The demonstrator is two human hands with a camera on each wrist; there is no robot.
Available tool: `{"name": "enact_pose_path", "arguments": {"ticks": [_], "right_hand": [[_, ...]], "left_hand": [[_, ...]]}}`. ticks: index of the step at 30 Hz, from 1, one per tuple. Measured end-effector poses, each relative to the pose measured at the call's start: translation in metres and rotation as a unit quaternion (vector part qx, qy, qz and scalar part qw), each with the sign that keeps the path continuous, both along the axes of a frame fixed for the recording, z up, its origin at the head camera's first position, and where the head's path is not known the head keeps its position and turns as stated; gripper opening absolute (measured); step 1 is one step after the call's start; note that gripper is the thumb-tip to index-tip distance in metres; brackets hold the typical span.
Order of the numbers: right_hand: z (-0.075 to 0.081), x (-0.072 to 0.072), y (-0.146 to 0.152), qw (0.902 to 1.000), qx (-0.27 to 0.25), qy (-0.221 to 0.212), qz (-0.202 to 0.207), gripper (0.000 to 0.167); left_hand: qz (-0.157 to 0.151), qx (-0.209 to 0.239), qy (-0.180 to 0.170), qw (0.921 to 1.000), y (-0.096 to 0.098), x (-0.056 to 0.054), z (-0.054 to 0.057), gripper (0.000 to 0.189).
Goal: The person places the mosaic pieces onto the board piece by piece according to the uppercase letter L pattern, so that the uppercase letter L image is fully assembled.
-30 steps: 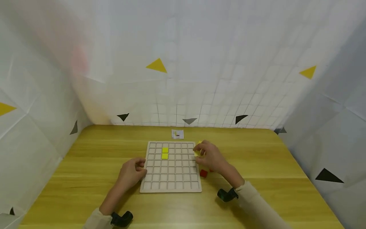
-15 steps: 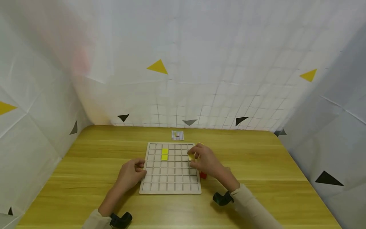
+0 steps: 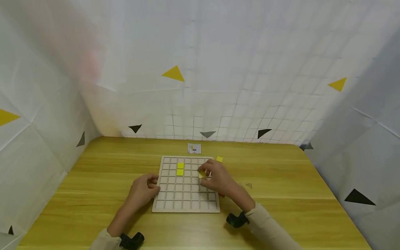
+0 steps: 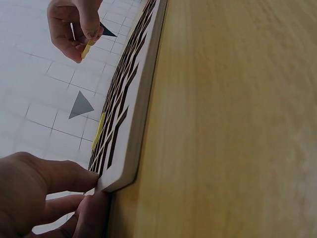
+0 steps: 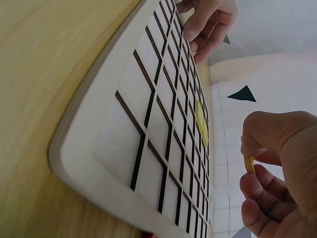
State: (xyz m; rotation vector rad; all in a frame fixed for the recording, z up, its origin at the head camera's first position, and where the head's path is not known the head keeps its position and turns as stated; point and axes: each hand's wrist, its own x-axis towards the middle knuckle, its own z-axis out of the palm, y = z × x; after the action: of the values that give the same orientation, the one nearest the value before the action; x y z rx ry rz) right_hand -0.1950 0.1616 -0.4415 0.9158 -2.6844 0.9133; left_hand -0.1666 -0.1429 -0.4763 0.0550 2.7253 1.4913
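A pale wooden grid board (image 3: pixel 175 205) lies on the table in the head view. Two yellow square tiles (image 3: pixel 180 172) sit in neighbouring cells of one column, left of its middle. At the board's left edge my left hand (image 3: pixel 142 191) rests thumb and fingertips against the rim, loosely bent. Over the board's right part my right hand (image 3: pixel 220 178) pinches a yellow tile (image 3: pixel 202 174) between thumb and fingers. Both wrist views show this tile (image 5: pixel 249 164) held clear of the board surface. A loose yellow tile (image 3: pixel 219 159) lies beyond the board's right corner.
A small printed grid card (image 3: pixel 194 148) lies behind the board. Red tiles (image 3: pixel 222 195) at the board's right edge are mostly hidden by my right forearm. White sheets with coloured triangles (image 3: pixel 174 73) stand behind the table (image 3: pixel 268 166) and at both sides.
My right hand has moved left from the board's right edge to over its cells, carrying the yellow tile. This uncovers the loose yellow tile. The left hand stays in place.
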Motion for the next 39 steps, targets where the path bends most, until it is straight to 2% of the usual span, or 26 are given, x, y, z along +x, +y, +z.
{"name": "enact_pose_path", "arguments": {"ticks": [7,39], "right_hand": [[-0.003,0.001,-0.010,0.9997,-0.013,0.000,0.020,0.027],[-0.013,0.001,-0.047,0.9991,0.004,-0.034,0.027,0.029]], "left_hand": [[0.003,0.001,-0.004,1.0000,0.000,0.000,0.001,0.041],[-0.001,0.006,0.008,1.0000,-0.002,-0.001,-0.005,0.041]]}}
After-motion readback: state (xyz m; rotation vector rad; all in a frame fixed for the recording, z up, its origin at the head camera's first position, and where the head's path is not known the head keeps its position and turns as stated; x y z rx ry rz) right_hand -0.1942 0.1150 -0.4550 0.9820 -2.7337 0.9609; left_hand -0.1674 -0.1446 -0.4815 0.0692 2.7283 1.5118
